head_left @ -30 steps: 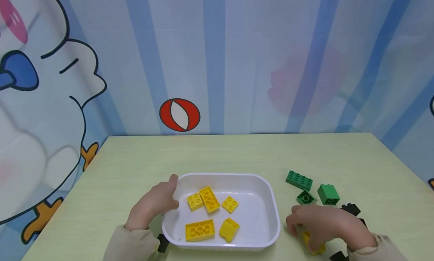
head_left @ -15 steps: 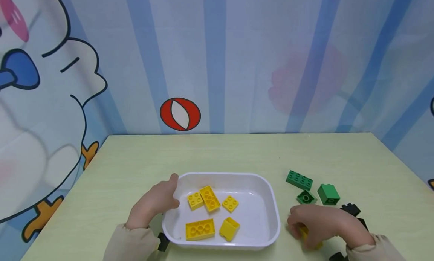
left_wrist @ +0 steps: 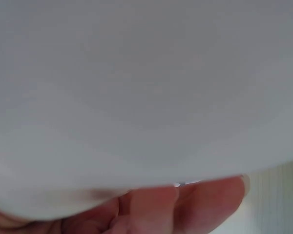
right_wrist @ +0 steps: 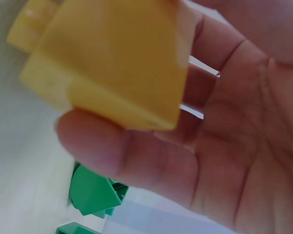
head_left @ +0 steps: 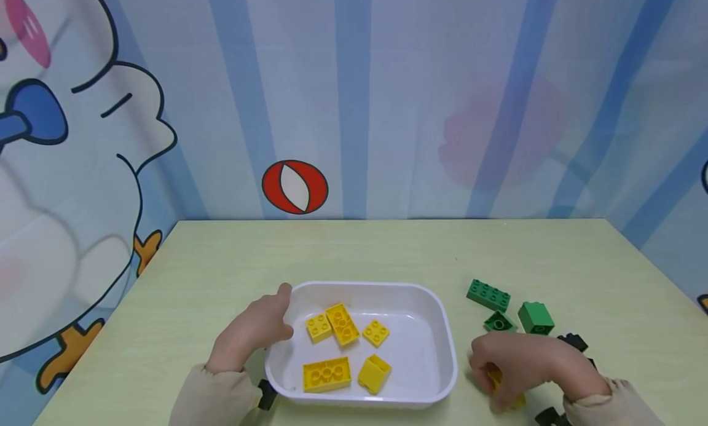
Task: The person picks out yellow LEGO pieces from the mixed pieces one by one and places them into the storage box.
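Note:
In the head view, my left hand (head_left: 255, 323) holds the left side of a white tray (head_left: 426, 399), with a fingertip and the thumb at its rim. The left wrist view is mostly filled by the tray's blurred wall (left_wrist: 146, 97), with fingers (left_wrist: 205, 207) below it. My right hand (head_left: 522, 366) pinches a yellow toy brick (head_left: 519, 402) at the table, right of the tray. Up close in the right wrist view, this brick (right_wrist: 122, 58) sits between thumb and fingers, a stud showing on its left. Several yellow bricks (head_left: 326, 375) lie inside the tray.
Beyond my right hand lie a flat green brick (head_left: 488, 295), a small green brick (head_left: 499, 322) and a taller green brick (head_left: 535, 318). Black pieces (head_left: 573, 342) show near the right wrist. A striped backdrop (head_left: 387, 106) stands behind the table (head_left: 365, 248).
My right hand has closed its fingers further around the yellow brick and shifted very slightly. The left hand and the tray stay in place.

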Demonstrator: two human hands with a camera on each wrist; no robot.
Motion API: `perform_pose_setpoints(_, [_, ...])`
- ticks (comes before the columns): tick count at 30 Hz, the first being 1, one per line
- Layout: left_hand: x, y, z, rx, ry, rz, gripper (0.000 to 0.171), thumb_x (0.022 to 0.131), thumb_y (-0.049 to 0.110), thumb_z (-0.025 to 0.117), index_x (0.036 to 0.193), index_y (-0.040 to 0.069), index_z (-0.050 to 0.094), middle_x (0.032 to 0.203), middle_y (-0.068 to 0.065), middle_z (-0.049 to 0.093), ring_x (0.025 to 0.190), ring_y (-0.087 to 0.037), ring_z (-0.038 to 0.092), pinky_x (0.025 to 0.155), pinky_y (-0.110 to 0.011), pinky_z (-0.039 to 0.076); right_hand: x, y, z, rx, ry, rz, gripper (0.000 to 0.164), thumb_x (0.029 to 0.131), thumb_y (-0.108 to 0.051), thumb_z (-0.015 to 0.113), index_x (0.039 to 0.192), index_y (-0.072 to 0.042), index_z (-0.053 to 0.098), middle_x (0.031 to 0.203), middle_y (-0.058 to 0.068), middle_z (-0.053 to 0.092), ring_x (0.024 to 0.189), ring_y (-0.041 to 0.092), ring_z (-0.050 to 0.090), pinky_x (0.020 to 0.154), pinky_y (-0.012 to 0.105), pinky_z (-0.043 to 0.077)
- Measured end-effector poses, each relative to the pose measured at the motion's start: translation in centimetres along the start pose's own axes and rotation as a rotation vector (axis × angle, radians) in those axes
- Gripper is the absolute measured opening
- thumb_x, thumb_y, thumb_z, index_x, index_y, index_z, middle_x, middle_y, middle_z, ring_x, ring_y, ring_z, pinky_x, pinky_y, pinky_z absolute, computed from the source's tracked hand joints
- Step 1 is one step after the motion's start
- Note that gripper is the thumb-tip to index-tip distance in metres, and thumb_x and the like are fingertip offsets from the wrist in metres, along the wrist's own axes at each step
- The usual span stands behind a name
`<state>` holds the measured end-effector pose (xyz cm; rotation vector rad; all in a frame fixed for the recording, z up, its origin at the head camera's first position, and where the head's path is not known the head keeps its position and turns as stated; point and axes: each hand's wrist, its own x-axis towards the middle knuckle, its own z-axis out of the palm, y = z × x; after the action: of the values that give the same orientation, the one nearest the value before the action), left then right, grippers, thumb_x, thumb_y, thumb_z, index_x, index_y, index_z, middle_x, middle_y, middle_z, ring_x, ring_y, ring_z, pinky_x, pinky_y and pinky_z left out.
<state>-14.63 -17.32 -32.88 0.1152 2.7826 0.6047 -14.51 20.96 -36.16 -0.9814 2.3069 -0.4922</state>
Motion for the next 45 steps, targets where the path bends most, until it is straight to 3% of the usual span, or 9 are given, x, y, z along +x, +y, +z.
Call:
perform_pose_setpoints(9, [-0.1,0.1,0.0,0.006,-0.002,-0.010,0.070,0.075,0.007,0.065,0.131,-0.005,0.024,0.109,-0.020,0.055,0.081,-0.024,0.051,0.073,-0.037,0.051,-0.3,-1.4,-1.5,-0.033,-0.014,-0.071,0.016,0.067,-0.025,0.071,0.066,-0.024,0.056,0.071,-0.012,0.050,0.061,0.005,0.047,0.052,0.029,0.044])
perform_pose_setpoints(17, [-0.1,0.1,0.0,0.001,0.001,-0.010,0.069,0.075,0.006,0.065,0.130,-0.005,0.025,0.107,-0.020,0.055,0.080,-0.023,0.051,0.072,-0.036,0.051,-0.6,-3.8,-2.9,-0.046,0.008,0.032,0.016,0.064,-0.016,0.071,0.065,-0.020,0.056,0.070,-0.010,0.049,0.060,0.007,0.047,0.055,0.027,0.045])
perform_pose_setpoints(23, [-0.1,0.2,-0.1,0.000,0.002,-0.003,0.069,0.075,0.006,0.065,0.130,-0.006,0.025,0.106,-0.020,0.056,0.079,-0.023,0.051,0.070,-0.035,0.051,-0.9,-4.6,-3.9,-0.037,0.020,0.004,0.017,0.064,-0.010,0.069,0.064,-0.019,0.055,0.070,-0.008,0.048,0.057,0.007,0.046,0.054,0.027,0.044])
perform_pose_setpoints(35, [-0.1,0.2,-0.1,-0.003,-0.002,-0.001,0.068,0.075,0.006,0.064,0.129,-0.005,0.026,0.104,-0.019,0.056,0.078,-0.022,0.051,0.069,-0.036,0.051,-0.2,-6.7,-5.8,-0.127,0.039,-0.017,0.020,0.064,-0.006,0.066,0.062,-0.020,0.052,0.069,-0.007,0.048,0.056,0.008,0.045,0.052,0.027,0.042])
perform_pose_setpoints(45, [-0.2,0.2,-0.2,0.007,-0.009,0.000,0.068,0.075,0.006,0.064,0.129,-0.005,0.025,0.105,-0.019,0.056,0.078,-0.022,0.051,0.070,-0.036,0.051,1.5,-8.7,-6.5,-0.202,0.002,0.031,0.020,0.063,-0.006,0.068,0.062,-0.018,0.051,0.070,-0.006,0.048,0.057,0.009,0.046,0.053,0.027,0.042])
